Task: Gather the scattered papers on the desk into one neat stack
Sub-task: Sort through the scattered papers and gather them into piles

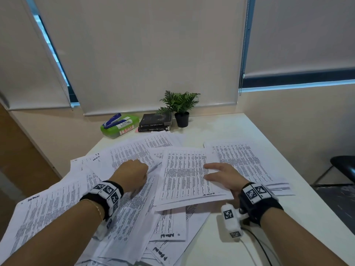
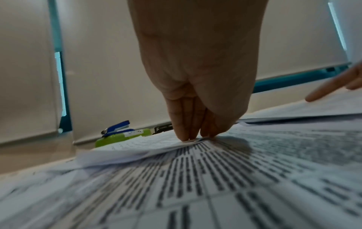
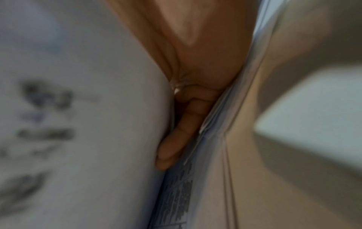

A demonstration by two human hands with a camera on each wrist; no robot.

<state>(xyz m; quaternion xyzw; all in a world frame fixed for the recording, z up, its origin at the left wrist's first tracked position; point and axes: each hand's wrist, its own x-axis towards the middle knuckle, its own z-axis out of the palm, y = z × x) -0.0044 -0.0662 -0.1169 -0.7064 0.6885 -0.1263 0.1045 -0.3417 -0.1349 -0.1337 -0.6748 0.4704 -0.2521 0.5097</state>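
Printed sheets lie scattered (image 1: pixel 57 212) over the white desk (image 1: pixel 226 127), overlapping from the left edge to the right. My left hand (image 1: pixel 146 169) reaches down into the middle of the spread. In the left wrist view its fingertips (image 2: pixel 186 136) pinch the raised edge of a sheet (image 2: pixel 137 144). My right hand (image 1: pixel 206 171) grips a sheaf of papers (image 1: pixel 182 175) at its right edge, with two digits lying on top. In the right wrist view a finger (image 3: pixel 172 148) is tucked under that sheaf (image 3: pixel 78 124). More sheets (image 1: pixel 244 160) lie beyond the right hand.
At the back of the desk stand a green box (image 1: pixel 120 127) with a blue stapler (image 1: pixel 112 120) on it, two dark books (image 1: pixel 155 122) and a small potted plant (image 1: pixel 181 110). A black chair (image 1: pixel 343 166) stands off the desk's right side. A cable (image 1: pixel 261 246) trails from my right wrist.
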